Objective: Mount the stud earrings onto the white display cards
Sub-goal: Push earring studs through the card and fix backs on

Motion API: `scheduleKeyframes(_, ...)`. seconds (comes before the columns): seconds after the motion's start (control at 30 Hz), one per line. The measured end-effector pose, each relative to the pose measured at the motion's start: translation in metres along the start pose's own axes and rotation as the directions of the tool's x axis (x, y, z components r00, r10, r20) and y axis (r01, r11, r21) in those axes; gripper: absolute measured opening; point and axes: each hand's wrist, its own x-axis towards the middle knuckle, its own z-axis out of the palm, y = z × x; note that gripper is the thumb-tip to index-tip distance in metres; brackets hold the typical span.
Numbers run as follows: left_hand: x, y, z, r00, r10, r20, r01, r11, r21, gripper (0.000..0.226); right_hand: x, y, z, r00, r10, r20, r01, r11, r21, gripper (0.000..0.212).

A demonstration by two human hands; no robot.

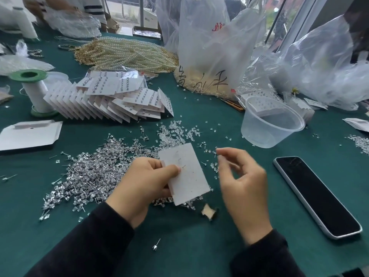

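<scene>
Nearest: lone stud [156,244] on green cloth [189,246], between dark sleeves. Next: left hand [145,184] pinching white display card [185,172] at left edge, thumb on face, fingers behind. Card tilted, held over stud earring pile [89,176]. Right hand [241,186] just beside card's right edge, apart from it, motion-blurred; thumb and forefinger drawn close, anything pinched impossible to tell. Right: phone [317,196], screen dark. Farther: scattered clear backs [175,132], plastic cup [269,124], fanned filled cards [111,98]. Farthest: pearl strands [127,52].

The left hand [143,182] pinches a white card [185,172] over the stud pile [89,176], the blurred right hand [243,186] just beside.
</scene>
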Motion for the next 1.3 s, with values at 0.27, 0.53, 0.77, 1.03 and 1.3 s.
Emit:
scheduleKeyframes(0.27,0.007,0.005,-0.009,0.999,0.001,-0.044,-0.005,0.997,-0.078,0.015,0.042,0.028,-0.017,0.913,0.285,0.292,-0.143,0.894,-0.425,0.012)
scheduleKeyframes(0.53,0.009,0.002,-0.011,0.99,-0.081,0.111,0.101,0.977,-0.186,0.028,0.038,0.036,-0.005,0.935,0.207,0.288,-0.049,0.879,-0.474,0.008)
scheduleKeyframes(0.77,0.009,-0.002,-0.01,0.985,-0.099,0.14,0.125,0.972,-0.198,0.007,0.029,0.029,-0.01,0.983,0.141,0.114,-0.131,0.987,-0.089,0.017)
scheduleKeyframes(1.03,0.008,-0.003,-0.007,0.998,-0.046,0.045,0.051,0.99,-0.13,0.014,0.023,0.019,-0.012,0.969,0.23,0.09,-0.238,0.967,0.095,0.021)
scheduleKeyframes(1.3,0.005,-0.006,-0.001,0.979,0.19,-0.076,-0.174,0.968,0.179,0.015,-0.006,-0.013,0.009,0.982,0.118,0.145,-0.154,0.951,0.27,0.017)
